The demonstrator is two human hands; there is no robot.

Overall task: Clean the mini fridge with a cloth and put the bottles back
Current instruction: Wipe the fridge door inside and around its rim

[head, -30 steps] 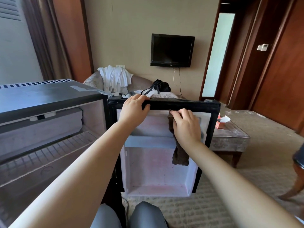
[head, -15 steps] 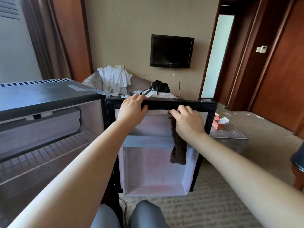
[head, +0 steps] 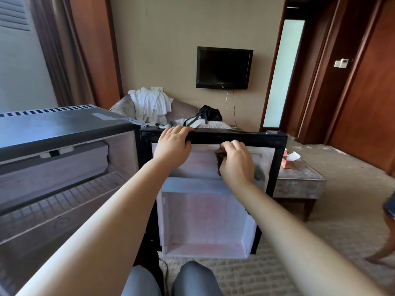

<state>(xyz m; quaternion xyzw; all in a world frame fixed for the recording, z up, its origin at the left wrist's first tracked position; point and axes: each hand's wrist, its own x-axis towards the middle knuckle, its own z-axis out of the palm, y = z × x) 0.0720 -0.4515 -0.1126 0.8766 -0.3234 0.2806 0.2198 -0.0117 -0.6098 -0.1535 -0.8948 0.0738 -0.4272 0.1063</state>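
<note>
Wiping looks midway: the right hand (head: 236, 161) holds a dark cloth (head: 219, 165) in curled fingers against the upper inner face of the door (head: 213, 221); the left hand (head: 173, 146) grips the door's top edge; no bottles show, so I judge restocking not yet begun. The door stands open beside the fridge (head: 64, 129), lining facing the camera, long axis upright.

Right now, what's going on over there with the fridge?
A person is wiping the inside of the mini fridge door, which stands wide open. The left hand grips the door's top edge to steady it. The right hand holds a dark cloth bunched against the upper inner panel. The wire shelf inside the cabinet is exposed, and no bottles show in this view.
</note>
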